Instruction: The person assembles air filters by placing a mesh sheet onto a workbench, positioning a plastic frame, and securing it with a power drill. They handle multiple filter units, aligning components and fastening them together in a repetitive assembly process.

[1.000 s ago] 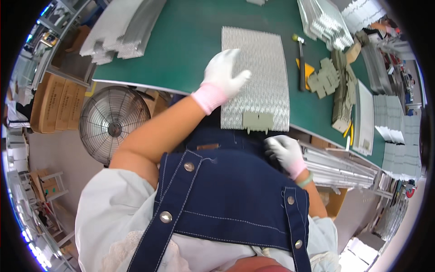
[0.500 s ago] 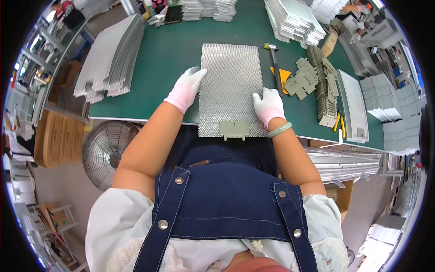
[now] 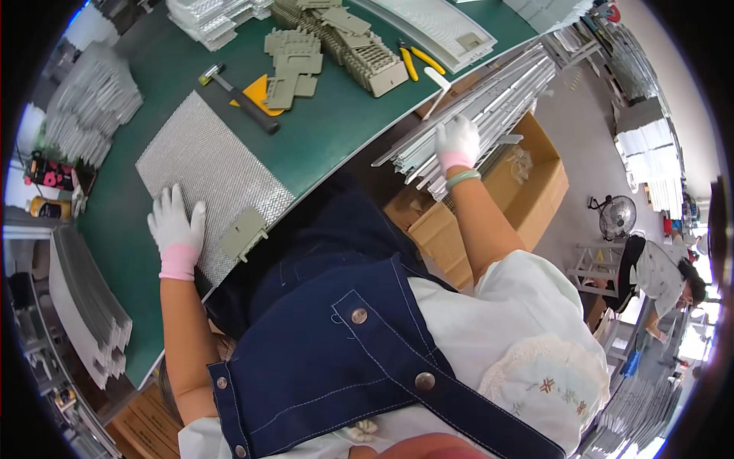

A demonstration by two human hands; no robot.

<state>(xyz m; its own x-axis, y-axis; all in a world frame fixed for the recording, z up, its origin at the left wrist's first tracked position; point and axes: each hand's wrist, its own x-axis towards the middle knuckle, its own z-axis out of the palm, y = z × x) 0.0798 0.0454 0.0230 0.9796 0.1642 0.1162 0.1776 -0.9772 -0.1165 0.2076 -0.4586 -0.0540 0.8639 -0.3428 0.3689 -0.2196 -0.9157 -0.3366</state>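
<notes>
My left hand (image 3: pixel 177 223), in a white glove with a pink cuff, lies with spread fingers on a silvery mesh panel (image 3: pixel 202 145) on the table. A grey-green plastic plate (image 3: pixel 243 232) rests on the panel's near edge, its small tabs poking past it. My right hand (image 3: pixel 459 142), gloved alike and with a pale green bangle above the cuff, is at the bundle of long metal strips (image 3: pixel 514 93) beside the table. Its fingers are bent and close together; their tips are hidden, so whether a strip is in them does not show.
A hammer (image 3: pixel 243 101) lies over an orange triangular scraper (image 3: pixel 258 92) beside grey-green plates (image 3: pixel 293 67). Yellow-handled pliers (image 3: pixel 417 61) and a framed mesh panel (image 3: pixel 440 34) lie farther right. An open cardboard box (image 3: pixel 535 183) stands below the strips. Panel stacks (image 3: pixel 88 306) line the left.
The view has turned right. My right hand has left the mesh panel and reached out to the metal strips. My left hand has gone from the panel's edge to lying flat on it.
</notes>
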